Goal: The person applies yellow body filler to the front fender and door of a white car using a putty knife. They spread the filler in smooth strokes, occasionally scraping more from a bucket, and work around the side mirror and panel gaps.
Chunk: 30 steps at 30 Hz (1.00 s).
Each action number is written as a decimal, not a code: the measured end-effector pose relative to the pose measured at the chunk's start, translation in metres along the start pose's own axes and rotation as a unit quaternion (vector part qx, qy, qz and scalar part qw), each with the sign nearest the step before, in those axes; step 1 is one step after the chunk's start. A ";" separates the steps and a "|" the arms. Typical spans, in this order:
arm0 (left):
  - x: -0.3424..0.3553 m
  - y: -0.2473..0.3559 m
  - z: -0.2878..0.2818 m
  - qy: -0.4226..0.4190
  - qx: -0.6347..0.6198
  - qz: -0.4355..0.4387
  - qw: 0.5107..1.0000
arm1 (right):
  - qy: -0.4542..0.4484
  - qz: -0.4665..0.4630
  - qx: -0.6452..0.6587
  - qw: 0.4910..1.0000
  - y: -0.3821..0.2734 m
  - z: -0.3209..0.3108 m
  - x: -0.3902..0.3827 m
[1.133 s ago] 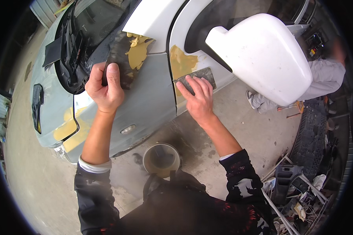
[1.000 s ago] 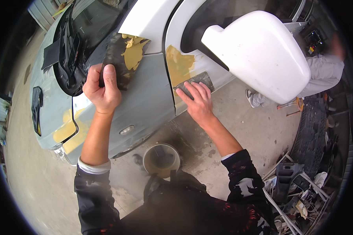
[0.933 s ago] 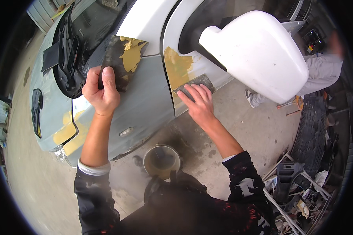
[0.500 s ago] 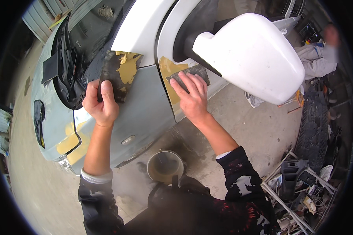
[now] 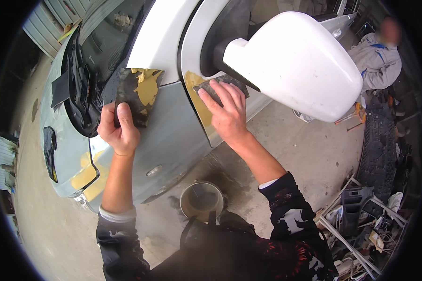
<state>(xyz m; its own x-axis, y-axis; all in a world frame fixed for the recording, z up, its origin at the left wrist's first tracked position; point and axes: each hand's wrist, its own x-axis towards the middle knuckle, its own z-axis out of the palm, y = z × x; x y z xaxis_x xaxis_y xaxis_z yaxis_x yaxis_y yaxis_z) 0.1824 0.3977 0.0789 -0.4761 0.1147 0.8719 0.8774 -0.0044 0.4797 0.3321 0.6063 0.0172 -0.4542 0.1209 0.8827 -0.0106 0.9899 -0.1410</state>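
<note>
right hand [image 5: 229, 116]: grasping scraper [image 5: 203, 86] — long axis crosswise | putty patch [image 5: 202, 112]: just left of that grip, right hand nearer | left hand [image 5: 122, 133]: pinching putty-smeared board [image 5: 130, 91] — farther left

Dark plates [image 5: 129, 98] in both hands [image 5: 229, 117], yellow paste [image 5: 146, 91] on the left one.

We have the board [image 5: 135, 100] in our left hand [image 5: 119, 131], the spreader [image 5: 229, 79] on the door [image 5: 255, 105] under our right hand [image 5: 229, 117], the mirror [image 5: 297, 68] rightward, the bucket [image 5: 187, 197] (on the floor [image 5: 290, 145]) between our forearms [image 5: 117, 187].
</note>
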 end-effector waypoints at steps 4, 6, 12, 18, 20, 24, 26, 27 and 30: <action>-0.002 0.001 0.001 0.008 -0.001 -0.004 1.000 | -0.020 -0.001 0.003 1.000 -0.002 0.004 -0.026; -0.002 0.001 0.002 0.008 -0.010 -0.010 1.000 | -0.032 -0.008 -0.004 0.999 0.001 0.005 -0.041; -0.001 0.001 0.002 0.008 -0.013 -0.006 1.000 | -0.074 -0.030 -0.005 0.997 0.010 -0.006 -0.067; -0.001 0.002 -0.001 -0.005 -0.007 -0.016 1.000 | -0.051 0.012 0.001 0.999 0.000 -0.025 -0.033; 0.000 0.001 -0.001 -0.003 -0.007 -0.016 1.000 | -0.018 0.020 0.014 1.000 -0.003 -0.020 -0.013; 0.001 0.001 0.002 0.002 -0.022 -0.017 1.000 | 0.007 0.030 0.022 0.999 -0.011 -0.001 0.004; 0.001 0.001 0.001 0.000 -0.020 -0.022 1.000 | 0.007 0.020 0.009 1.000 -0.015 0.006 -0.003; 0.000 0.002 0.001 -0.001 -0.017 -0.024 1.000 | 0.017 0.007 0.007 1.000 -0.015 0.009 -0.008; 0.000 0.002 0.001 0.004 -0.014 -0.021 1.000 | -0.006 -0.010 -0.002 1.000 -0.010 0.009 -0.028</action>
<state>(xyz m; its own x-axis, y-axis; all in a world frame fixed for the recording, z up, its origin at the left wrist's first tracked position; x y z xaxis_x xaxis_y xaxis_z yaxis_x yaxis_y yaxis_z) 0.1840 0.3987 0.0801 -0.5126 0.1084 0.8518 0.8549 -0.0284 0.5181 0.3373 0.5927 -0.0101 -0.4642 0.0999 0.8801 -0.0163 0.9925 -0.1212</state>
